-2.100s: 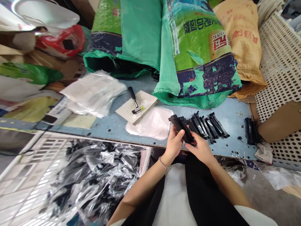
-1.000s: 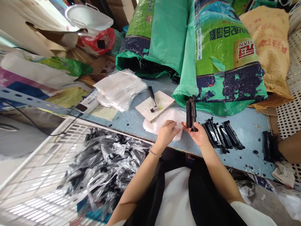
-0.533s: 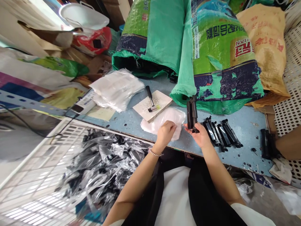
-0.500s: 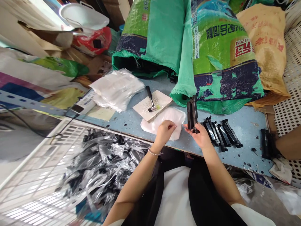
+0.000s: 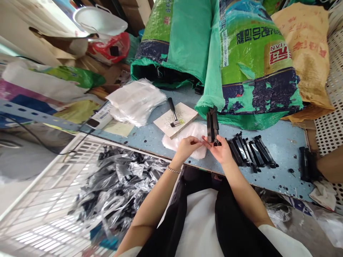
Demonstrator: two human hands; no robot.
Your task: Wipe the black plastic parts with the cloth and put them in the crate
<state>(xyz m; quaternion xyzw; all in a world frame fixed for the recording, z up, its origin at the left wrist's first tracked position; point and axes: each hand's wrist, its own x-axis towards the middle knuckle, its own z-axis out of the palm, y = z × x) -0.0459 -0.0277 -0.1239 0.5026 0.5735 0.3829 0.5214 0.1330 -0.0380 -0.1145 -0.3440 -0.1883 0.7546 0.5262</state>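
Observation:
My right hand (image 5: 221,150) is closed around the lower end of a black plastic part (image 5: 212,125), which it holds upright above the bench. Beside it, my left hand (image 5: 189,147) is in a pinch, its fingertips close to those of the right; what they grip, if anything, is too small to make out. Under the left hand lies a stack of clear plastic bags (image 5: 171,143). Several similar black parts (image 5: 252,151) lie in a row to the right of my right hand.
A hammer (image 5: 174,113) rests on a pale board (image 5: 184,110). Behind stand green woven sacks (image 5: 187,39); more plastic bags (image 5: 136,101) are at left. A white crate (image 5: 40,185) below holds bagged black parts (image 5: 123,178). Another person's arm (image 5: 329,166) reaches in at right, near a black part.
My right hand has moved left with the black part, bringing its fingers up to my left hand's. The left hand stays pinched above the bags.

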